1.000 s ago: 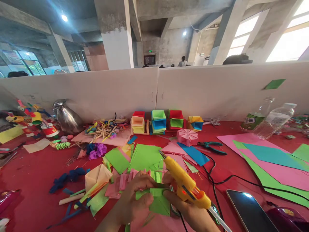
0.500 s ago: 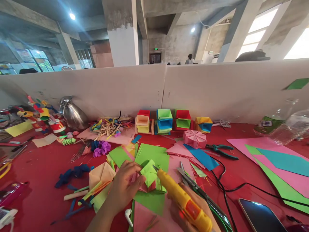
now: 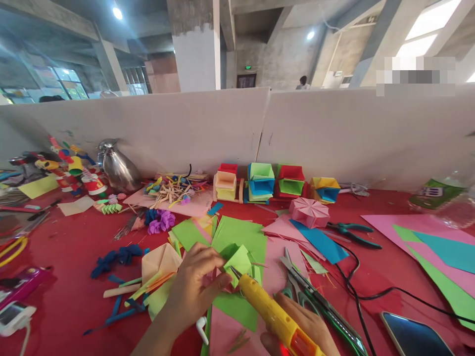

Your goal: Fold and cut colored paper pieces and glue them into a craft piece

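Between the thumb and fingers of my left hand (image 3: 198,287) is a small folded light-green paper piece (image 3: 239,260). My right hand (image 3: 302,319) is wrapped round a yellow hot glue gun (image 3: 272,311), whose dark metal nozzle touches or nearly touches the green paper. Flat green paper sheets (image 3: 241,232) and pink paper lie under both hands. Scissors (image 3: 297,282) and a long dark cutter-like tool (image 3: 326,311) lie beside my right hand. Left of my left hand sit a beige folded paper piece (image 3: 159,264) and rolled paper strips.
Folded paper boxes (image 3: 261,183) line the partition (image 3: 185,128), with a pink folded paper piece (image 3: 309,212) before them. Teal-handled pliers (image 3: 356,232), a black cable (image 3: 401,294) and a phone (image 3: 415,333) lie right. A steel jug (image 3: 118,165) and paper flowers (image 3: 161,221) stand left.
The glue gun's nozzle has moved down and left across the green paper piece, from its upper right to its lower left side. The view has shifted a little.
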Demonstrator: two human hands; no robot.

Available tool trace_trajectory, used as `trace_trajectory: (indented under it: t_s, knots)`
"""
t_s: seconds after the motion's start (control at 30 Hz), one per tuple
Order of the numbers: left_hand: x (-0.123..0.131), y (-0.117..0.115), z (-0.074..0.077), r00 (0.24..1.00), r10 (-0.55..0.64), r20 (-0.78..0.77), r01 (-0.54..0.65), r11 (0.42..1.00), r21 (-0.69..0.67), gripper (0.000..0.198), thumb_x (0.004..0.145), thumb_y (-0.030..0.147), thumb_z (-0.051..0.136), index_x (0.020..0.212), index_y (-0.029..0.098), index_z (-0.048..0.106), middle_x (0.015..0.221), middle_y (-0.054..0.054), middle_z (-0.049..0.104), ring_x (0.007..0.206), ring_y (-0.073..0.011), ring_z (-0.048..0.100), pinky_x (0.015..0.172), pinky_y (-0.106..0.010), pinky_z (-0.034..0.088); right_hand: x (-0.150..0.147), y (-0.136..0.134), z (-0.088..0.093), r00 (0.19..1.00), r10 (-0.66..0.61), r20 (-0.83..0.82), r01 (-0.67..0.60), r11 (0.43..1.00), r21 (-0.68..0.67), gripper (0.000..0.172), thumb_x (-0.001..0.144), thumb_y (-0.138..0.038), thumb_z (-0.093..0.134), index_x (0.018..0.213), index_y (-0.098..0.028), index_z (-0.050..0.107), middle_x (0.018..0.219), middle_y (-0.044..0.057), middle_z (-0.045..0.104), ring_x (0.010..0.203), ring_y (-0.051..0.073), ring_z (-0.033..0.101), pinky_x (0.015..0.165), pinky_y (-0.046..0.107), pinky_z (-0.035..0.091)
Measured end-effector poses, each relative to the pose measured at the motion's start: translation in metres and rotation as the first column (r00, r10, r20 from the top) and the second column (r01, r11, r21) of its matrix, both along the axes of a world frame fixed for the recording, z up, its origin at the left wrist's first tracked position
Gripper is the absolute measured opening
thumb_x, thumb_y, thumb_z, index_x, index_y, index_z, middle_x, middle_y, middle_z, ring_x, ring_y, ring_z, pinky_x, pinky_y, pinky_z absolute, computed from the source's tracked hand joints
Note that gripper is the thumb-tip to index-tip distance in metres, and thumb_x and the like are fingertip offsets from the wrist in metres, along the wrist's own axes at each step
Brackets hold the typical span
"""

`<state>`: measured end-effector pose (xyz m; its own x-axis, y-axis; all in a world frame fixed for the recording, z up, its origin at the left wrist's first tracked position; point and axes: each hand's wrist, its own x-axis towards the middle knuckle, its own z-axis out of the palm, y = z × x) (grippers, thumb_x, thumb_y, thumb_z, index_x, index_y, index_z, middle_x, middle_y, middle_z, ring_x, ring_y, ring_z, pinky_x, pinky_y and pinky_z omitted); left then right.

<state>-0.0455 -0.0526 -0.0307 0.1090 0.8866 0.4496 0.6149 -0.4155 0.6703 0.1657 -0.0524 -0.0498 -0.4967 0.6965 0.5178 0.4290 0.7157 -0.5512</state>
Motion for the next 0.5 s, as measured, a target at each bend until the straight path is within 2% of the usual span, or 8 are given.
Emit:
trace_trajectory:
  t_s: [0.13, 0.33, 0.5]
  knots:
    - [-0.0001, 0.0001, 0.0002, 1.000, 0.002, -0.002, -0.002, 1.000, 0.011, 0.014, 0.084, 0.028, 0.057, 0.073, 0.019, 0.057, 0.074, -0.002, 0.057, 0.081, -0.0188, 0.046, 0.071, -0.028, 0.039, 0.0012, 0.0012, 0.0001, 0.999, -0.010, 0.035, 0.009, 0.999, 0.043, 0.021, 0.080, -0.029, 0.048, 0.064, -0.022, 0.037, 0.055, -0.003, 0.044, 0.045, 0.011, 0.044, 0.045, 0.024, 0.030]
    - [-0.0005, 0.0001, 0.0003, 1.000, -0.009, -0.001, 0.009, 1.000, 0.015, 0.015, 0.085, 0.029, 0.056, 0.074, 0.019, 0.059, 0.075, -0.002, 0.058, 0.080, -0.0188, 0.046, 0.071, -0.029, 0.039, 0.0024, 0.0001, 0.0000, 0.996, -0.036, 0.085, 0.033, 0.999, 0.031, 0.022, 0.080, -0.029, 0.048, 0.063, -0.021, 0.037, 0.054, -0.003, 0.045, 0.044, 0.011, 0.044, 0.045, 0.023, 0.030]
    - [-0.0012, -0.0008, 0.0001, 1.000, -0.017, -0.003, 0.017, 1.000, 0.019, 0.014, 0.085, 0.029, 0.056, 0.075, 0.020, 0.060, 0.076, -0.002, 0.059, 0.081, -0.0188, 0.046, 0.072, -0.029, 0.040, 0.0009, -0.0011, 0.0081, 0.995, -0.051, 0.083, 0.050, 0.999, 0.006, 0.025, 0.080, -0.030, 0.049, 0.061, -0.021, 0.036, 0.053, -0.003, 0.045, 0.045, 0.011, 0.045, 0.044, 0.023, 0.032]
